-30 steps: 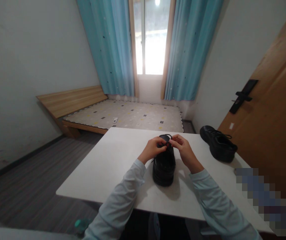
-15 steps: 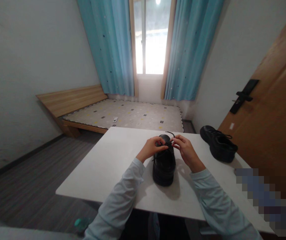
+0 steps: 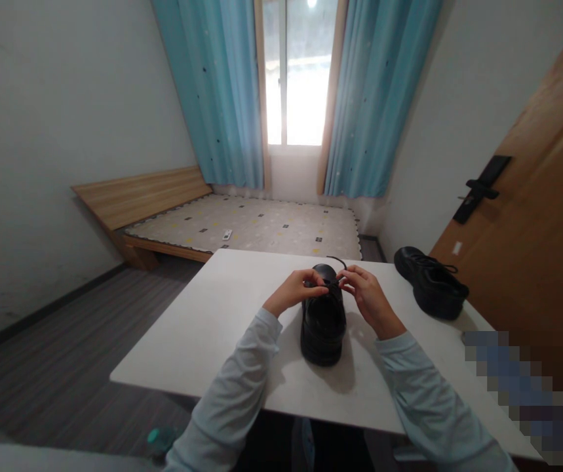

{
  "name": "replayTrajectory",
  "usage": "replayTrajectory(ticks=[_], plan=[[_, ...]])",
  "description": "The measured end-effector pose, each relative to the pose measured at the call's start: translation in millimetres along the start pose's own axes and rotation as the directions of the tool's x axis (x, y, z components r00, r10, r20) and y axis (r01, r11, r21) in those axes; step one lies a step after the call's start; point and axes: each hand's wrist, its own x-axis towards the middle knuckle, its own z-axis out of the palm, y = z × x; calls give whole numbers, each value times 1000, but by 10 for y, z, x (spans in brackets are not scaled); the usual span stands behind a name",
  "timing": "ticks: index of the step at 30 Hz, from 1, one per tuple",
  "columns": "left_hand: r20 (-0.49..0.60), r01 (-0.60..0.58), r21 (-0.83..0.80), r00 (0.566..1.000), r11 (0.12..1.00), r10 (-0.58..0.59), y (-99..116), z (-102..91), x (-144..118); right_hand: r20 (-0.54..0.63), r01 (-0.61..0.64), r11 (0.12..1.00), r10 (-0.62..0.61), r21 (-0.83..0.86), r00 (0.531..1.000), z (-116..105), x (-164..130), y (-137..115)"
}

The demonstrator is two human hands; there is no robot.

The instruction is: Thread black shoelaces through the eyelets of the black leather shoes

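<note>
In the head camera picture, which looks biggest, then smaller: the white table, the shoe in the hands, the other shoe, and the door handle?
1. White table
2. Shoe in the hands and other shoe: look alike, so no ranking
3. Door handle

The black shoe (image 3: 323,321) looks like smooth, faintly glossy leather — the white desk (image 3: 222,314) matt and smooth — the door (image 3: 546,216) wood.

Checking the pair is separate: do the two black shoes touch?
Apart. The head view shows bare white table between the near shoe and the far shoe.
</note>
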Motion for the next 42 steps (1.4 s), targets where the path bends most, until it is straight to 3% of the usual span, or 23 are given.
replayTrajectory(ticks=[4, 11, 17, 22, 25, 29, 35, 42], plan=[[-63, -10, -26, 998, 1000, 8, 33, -9, -5, -9, -10, 1000, 10, 19, 1000, 3, 1, -1], [-39, 0, 0, 999, 1000, 0, -32, -33, -2, -17, -18, 999, 19, 52, 1000, -4, 12, 4], [-87, 41, 69, 996, 997, -35, 22, -148, -22, -19, -44, 996, 45, 79, 999, -24, 11, 6], [-188, 45, -211, 978, 977, -85, 33, -130, -34, -5, -107, 992, 108, 66, 994, -34, -1, -5], [-170, 50, -454, 975, 890, -141, -5, -58, -22, 25, -120, 989, 118, 88, 993, -40, -2, -17], [-113, 18, -673, 985, 739, -127, 5, 54, -10, 91, -130, 974, 115, 185, 989, -66, 17, -18], [-135, -35, -780, 984, 625, -114, 49, 120, -31, 221, -171, 930, 102, 325, 970, -124, 45, 5], [-151, -79, -812, 986, 578, -77, 36, 127, -18, 213, -201, 934, 140, 294, 967, -177, 57, 2]])
